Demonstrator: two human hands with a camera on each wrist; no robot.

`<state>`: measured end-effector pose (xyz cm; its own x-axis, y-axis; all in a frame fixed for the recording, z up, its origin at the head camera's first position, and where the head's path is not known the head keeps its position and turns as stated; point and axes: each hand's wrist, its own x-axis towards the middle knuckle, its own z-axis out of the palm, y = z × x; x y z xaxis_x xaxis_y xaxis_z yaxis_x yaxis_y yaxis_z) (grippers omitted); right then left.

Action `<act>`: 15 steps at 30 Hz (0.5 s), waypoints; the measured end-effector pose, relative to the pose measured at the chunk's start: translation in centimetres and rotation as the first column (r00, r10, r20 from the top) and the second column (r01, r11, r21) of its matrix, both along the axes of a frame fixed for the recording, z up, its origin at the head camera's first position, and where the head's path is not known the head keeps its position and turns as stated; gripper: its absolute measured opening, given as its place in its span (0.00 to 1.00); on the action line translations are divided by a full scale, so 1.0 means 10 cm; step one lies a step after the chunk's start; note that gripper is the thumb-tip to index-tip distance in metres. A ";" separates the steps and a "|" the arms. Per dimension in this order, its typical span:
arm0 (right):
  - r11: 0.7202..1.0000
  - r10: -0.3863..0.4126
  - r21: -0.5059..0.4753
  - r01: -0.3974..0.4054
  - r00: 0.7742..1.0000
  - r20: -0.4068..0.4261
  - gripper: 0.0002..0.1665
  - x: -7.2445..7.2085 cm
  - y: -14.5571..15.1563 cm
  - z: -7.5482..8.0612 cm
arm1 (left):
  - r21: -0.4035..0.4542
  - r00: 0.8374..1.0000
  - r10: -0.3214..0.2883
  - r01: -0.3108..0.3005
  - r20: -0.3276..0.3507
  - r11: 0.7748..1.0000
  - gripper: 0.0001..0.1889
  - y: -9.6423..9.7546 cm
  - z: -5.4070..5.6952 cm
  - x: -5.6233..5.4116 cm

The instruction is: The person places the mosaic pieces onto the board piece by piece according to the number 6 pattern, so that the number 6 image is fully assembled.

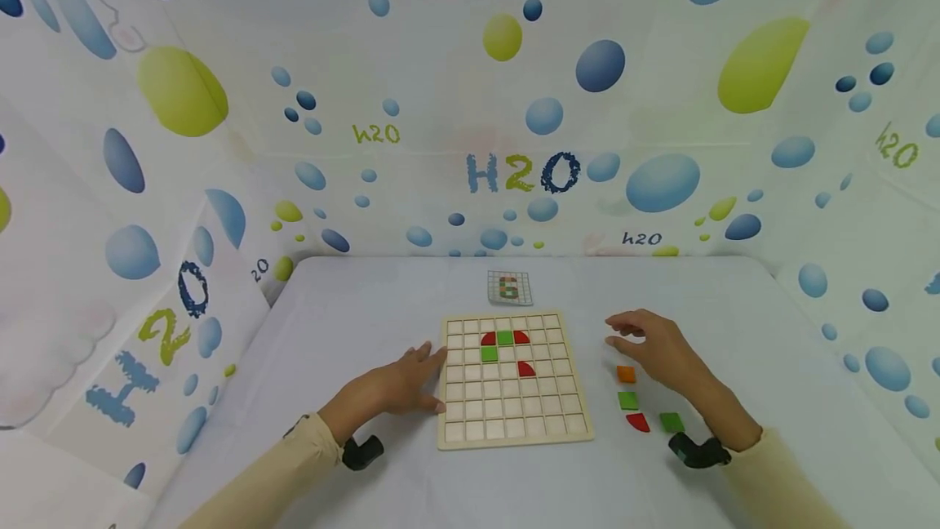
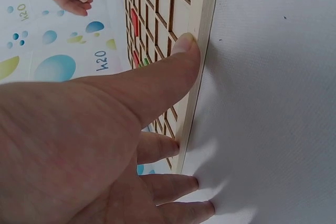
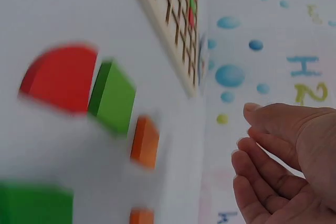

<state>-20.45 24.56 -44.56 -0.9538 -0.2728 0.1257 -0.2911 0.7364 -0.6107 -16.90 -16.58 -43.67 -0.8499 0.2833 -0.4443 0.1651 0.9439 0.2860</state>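
A square wooden grid board lies flat, bearing several red quarter-circle pieces and two green squares, among them a green square and a lower red quarter-circle. My left hand touches the board's left edge, fingers spread; in the left wrist view its thumb rests on the wooden rim. Right of the board, my right hand hovers with fingers loosely bent and nothing between thumb and fingertips. Nearest to it lies an orange square, then a green square and a red quarter-circle.
Behind the board lies a small pattern card printed with a coloured figure on a grid. Another green square sits beside the right wrist. A second orange piece shows in the right wrist view. A patterned curtain surrounds the white table.
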 end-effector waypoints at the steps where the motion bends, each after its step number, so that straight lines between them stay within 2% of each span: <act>1: 1.000 -0.016 0.003 0.016 1.000 0.013 0.23 0.01 0.06 0.00 | 0.000 1.000 0.000 0.000 -0.001 1.000 0.50 0.00 0.00 0.00; 4: 0.998 -0.056 0.017 0.055 0.997 0.044 0.24 0.03 0.25 -0.01 | 0.000 1.000 -0.003 0.003 -0.002 1.000 0.50 -0.01 -0.01 0.00; 8: 0.996 -0.079 0.042 0.077 0.996 0.039 0.24 0.06 0.48 -0.08 | 0.002 1.000 -0.006 0.006 -0.002 1.000 0.50 0.00 0.00 0.00; 15: 0.996 -0.075 0.046 0.072 0.994 0.079 0.27 0.13 0.80 -0.18 | 0.004 1.000 -0.010 0.010 -0.006 1.000 0.50 -0.01 -0.01 0.00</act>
